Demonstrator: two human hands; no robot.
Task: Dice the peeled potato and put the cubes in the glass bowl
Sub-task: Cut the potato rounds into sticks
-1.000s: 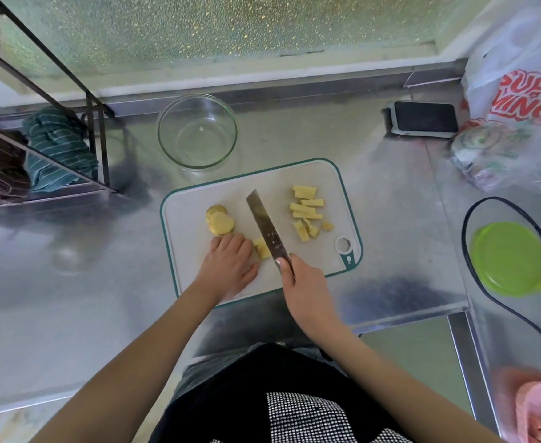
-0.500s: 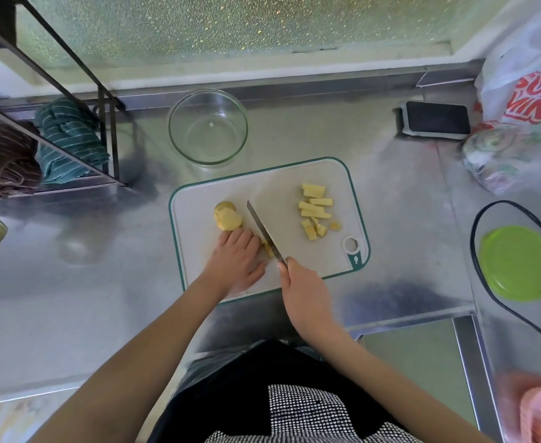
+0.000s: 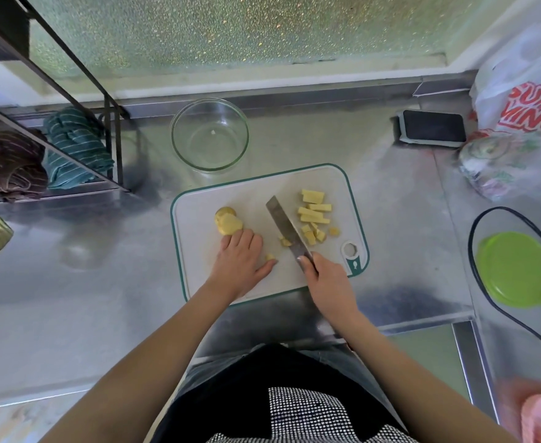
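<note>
**A:** Where does the potato lie from your grip?

**B:** I see the uncut stack of round yellow potato slices [image 3: 227, 222] at the left of the white, teal-rimmed plastic cutting board [image 3: 256, 193], touching the fingertips of the left hand [image 3: 240, 262], which rests flat on the board, its fingers fairly straight and holding nothing that I can make out. The right hand [image 3: 325, 279] has its grip wrapped round the handle of the steel-bladed kitchen knife [image 3: 286, 230]. The blade's long axis runs up and to the left from that hand, so the stack lies to the blade's left, nearer the left hand. My judgement: the left hand must slide a slice rightward under the edge.

**A:** And the pieces already cut?

**B:** The yellow potato sticks and cubes [image 3: 314, 215] sit just right of the blade; a couple of small bits [image 3: 285, 242] lie against its left side, and another [image 3: 270, 257] beside the left thumb. The round clear glass bowl [image 3: 210, 135] stands on the steel surface [image 3: 71, 282] beyond the board's far left corner, holding only a tiny speck (no cubes yet).

**A:** What differs from half a second ago?

**B:** The blade now shows its broad flat side and lies farther from the left hand; earlier it stood nearly edge-on, close to the knuckles.
</note>
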